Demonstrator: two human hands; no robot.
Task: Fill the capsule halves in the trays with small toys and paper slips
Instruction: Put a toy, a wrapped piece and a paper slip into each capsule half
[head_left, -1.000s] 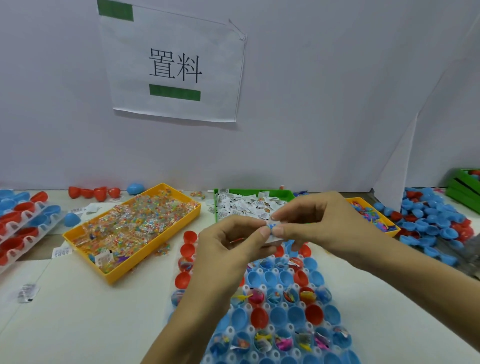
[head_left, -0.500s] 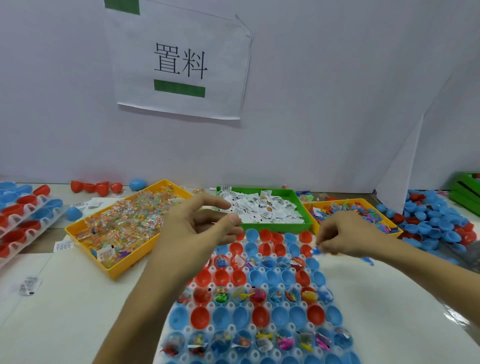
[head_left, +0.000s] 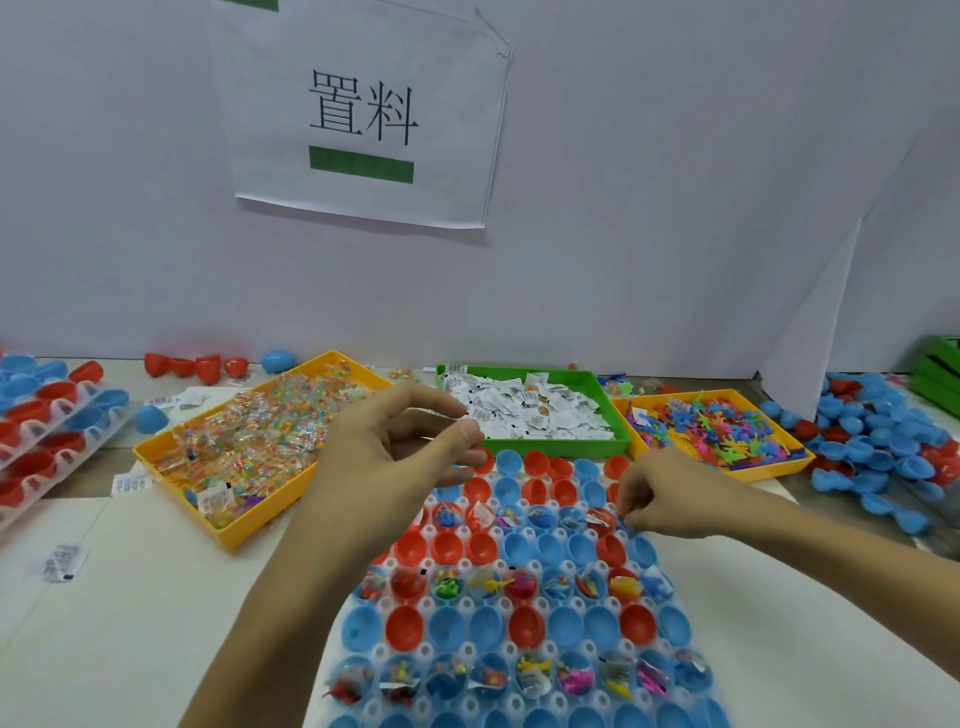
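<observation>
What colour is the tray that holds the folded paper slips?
Green. The tray shows best in the head view, behind the capsule halves.

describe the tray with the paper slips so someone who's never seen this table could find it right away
Start at the white sign on the back wall; the green tray sits directly below it on the table. It lies between two yellow trays of colourful toys and is the only one heaped with white paper slips.

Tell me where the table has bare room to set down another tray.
Bare white tabletop lies front left, between the yellow tray of bagged beads and the white capsule tray; a narrower patch sits front right. The back row is crowded.
</observation>
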